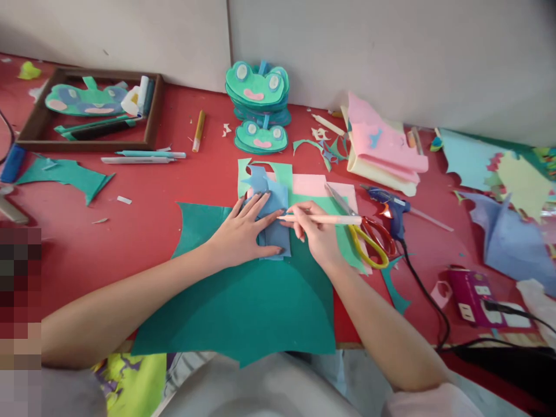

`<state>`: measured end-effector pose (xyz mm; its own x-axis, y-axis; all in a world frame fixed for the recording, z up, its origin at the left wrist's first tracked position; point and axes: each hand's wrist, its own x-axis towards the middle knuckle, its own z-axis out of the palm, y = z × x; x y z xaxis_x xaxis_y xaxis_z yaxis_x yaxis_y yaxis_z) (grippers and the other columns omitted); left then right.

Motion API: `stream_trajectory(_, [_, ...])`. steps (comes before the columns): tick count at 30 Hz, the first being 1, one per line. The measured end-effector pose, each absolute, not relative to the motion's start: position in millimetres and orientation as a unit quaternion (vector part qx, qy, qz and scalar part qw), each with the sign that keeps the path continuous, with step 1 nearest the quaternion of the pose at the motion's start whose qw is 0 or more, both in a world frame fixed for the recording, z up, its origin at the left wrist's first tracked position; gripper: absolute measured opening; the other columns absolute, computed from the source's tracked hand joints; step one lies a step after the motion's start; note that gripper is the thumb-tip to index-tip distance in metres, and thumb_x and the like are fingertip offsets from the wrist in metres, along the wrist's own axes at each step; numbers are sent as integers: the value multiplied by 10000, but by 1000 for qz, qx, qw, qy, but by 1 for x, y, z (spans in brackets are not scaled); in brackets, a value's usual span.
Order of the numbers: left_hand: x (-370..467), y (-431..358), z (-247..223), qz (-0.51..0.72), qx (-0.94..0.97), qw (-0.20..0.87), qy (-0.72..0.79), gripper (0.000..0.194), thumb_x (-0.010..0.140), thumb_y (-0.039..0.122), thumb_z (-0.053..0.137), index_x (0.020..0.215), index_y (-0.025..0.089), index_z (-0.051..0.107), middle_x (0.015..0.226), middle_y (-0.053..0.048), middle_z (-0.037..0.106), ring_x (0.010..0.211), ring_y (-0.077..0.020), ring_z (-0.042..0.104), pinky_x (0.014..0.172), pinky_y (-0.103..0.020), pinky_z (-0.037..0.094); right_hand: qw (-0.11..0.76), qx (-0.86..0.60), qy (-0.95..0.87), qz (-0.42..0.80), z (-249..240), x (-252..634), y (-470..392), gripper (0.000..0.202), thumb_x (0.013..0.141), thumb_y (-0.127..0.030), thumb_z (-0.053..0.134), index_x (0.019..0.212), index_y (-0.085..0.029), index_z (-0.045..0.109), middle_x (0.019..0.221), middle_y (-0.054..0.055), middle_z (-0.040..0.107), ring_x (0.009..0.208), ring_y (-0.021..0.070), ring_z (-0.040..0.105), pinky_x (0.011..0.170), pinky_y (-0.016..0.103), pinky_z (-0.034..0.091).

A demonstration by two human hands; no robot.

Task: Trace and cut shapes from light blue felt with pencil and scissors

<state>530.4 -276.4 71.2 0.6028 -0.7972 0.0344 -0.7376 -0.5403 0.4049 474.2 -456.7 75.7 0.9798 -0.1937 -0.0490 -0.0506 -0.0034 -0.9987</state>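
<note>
My left hand (pixel 245 229) lies with spread fingers on a small stack of blue felt (pixel 278 200), pressing it against the sheets below. In my right hand (pixel 315 231) is a pale pen (pixel 334 219), held nearly level, its tip at the blue felt beside my left index finger. Beneath both hands lies a large dark green sheet (pixel 260 307), with light green and pink pieces (pixel 308 184) under the blue one. Scissors (pixel 369 246) with yellow and red handles rest just right of my right hand.
Frog-face cutouts (pixel 260 87) are stacked at the back. A wooden tray (pixel 158 113) stands back left. On the right are a blue glue gun (pixel 391 208), folded pink felt (pixel 386 139) and a purple power socket (pixel 471 298) with cables. Markers (pixel 143 160) lie left.
</note>
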Motion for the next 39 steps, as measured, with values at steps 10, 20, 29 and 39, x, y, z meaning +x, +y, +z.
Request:
stream_trajectory(10, [531, -276, 72, -82, 876, 191, -436, 791, 755, 646, 586, 1432, 311, 354, 1575, -72, 158, 1440, -340, 139, 1157, -553, 137, 586, -800, 83, -102, 82, 466, -451, 321, 843, -402, 609, 629, -220, 454, 457, -76, 484, 432, 91, 510, 491, 227, 436])
stream_trajectory(20, [531, -277, 73, -83, 870, 200, -443, 794, 754, 614, 611, 1435, 297, 354, 1569, -83, 179, 1432, -352, 163, 1155, -562, 135, 540, -832, 69, -110, 79, 464, -452, 293, 865, -374, 586, 640, -223, 475, 482, -59, 552, 471, 103, 564, 529, 233, 465])
stream_trajectory(29, [531, -278, 75, -92, 873, 185, -441, 807, 748, 611, 621, 1436, 284, 355, 1575, -84, 151, 1438, -344, 143, 1159, -550, 122, 540, -834, 58, -98, 78, 464, -451, 275, 865, -337, 596, 646, -213, 486, 492, -58, 568, 471, 89, 561, 527, 215, 456])
stream_trajectory(39, [530, -278, 78, -100, 874, 177, -441, 794, 767, 628, 585, 1438, 272, 355, 1576, -89, 146, 1443, -331, 131, 1162, -539, 117, 557, -822, 61, -99, 77, 464, -451, 267, 860, -329, 608, 652, -205, 495, 500, -60, 573, 467, 82, 567, 520, 205, 456])
